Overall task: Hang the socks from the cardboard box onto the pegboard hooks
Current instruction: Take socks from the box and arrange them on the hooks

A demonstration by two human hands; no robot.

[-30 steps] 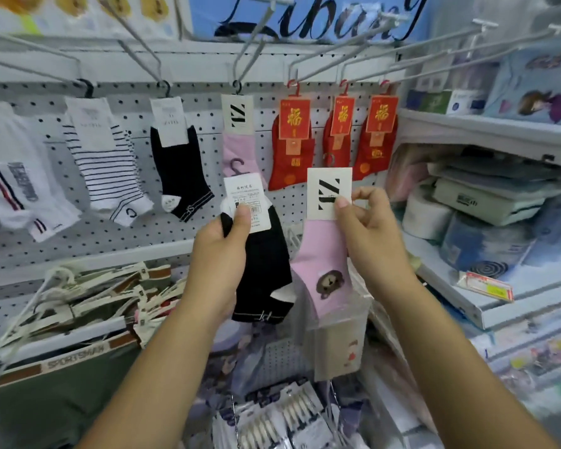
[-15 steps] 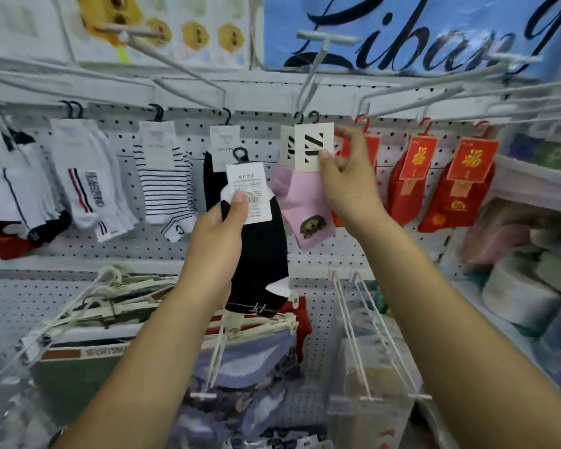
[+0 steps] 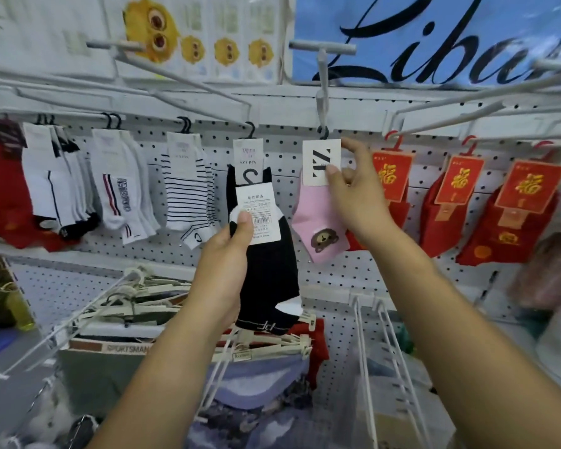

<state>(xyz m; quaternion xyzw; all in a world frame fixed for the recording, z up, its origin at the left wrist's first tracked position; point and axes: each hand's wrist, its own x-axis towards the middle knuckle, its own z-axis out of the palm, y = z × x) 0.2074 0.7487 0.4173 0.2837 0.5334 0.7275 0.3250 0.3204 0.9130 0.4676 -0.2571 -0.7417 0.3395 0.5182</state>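
Note:
My right hand (image 3: 358, 189) pinches the white card of a pink sock pair (image 3: 318, 218) with a bear face. Its dark hanger loop (image 3: 323, 132) sits on a white pegboard hook (image 3: 322, 92). My left hand (image 3: 230, 254) grips a black sock pair (image 3: 269, 280) with white toe and heel by its white label, held up in front of the pegboard (image 3: 337, 273), just below another black pair on a hook. The cardboard box is out of view.
White, striped and black sock pairs (image 3: 182, 196) hang on hooks to the left, red sock packs (image 3: 457, 202) to the right. Long empty hooks (image 3: 379, 351) jut out below, beside hangers with underwear (image 3: 117, 345). A blue banner (image 3: 434, 37) tops the wall.
My right hand has lifted the pink pair from chest height up to the hook, where its loop now hangs. My left hand has kept hold of the black pair and risen slightly.

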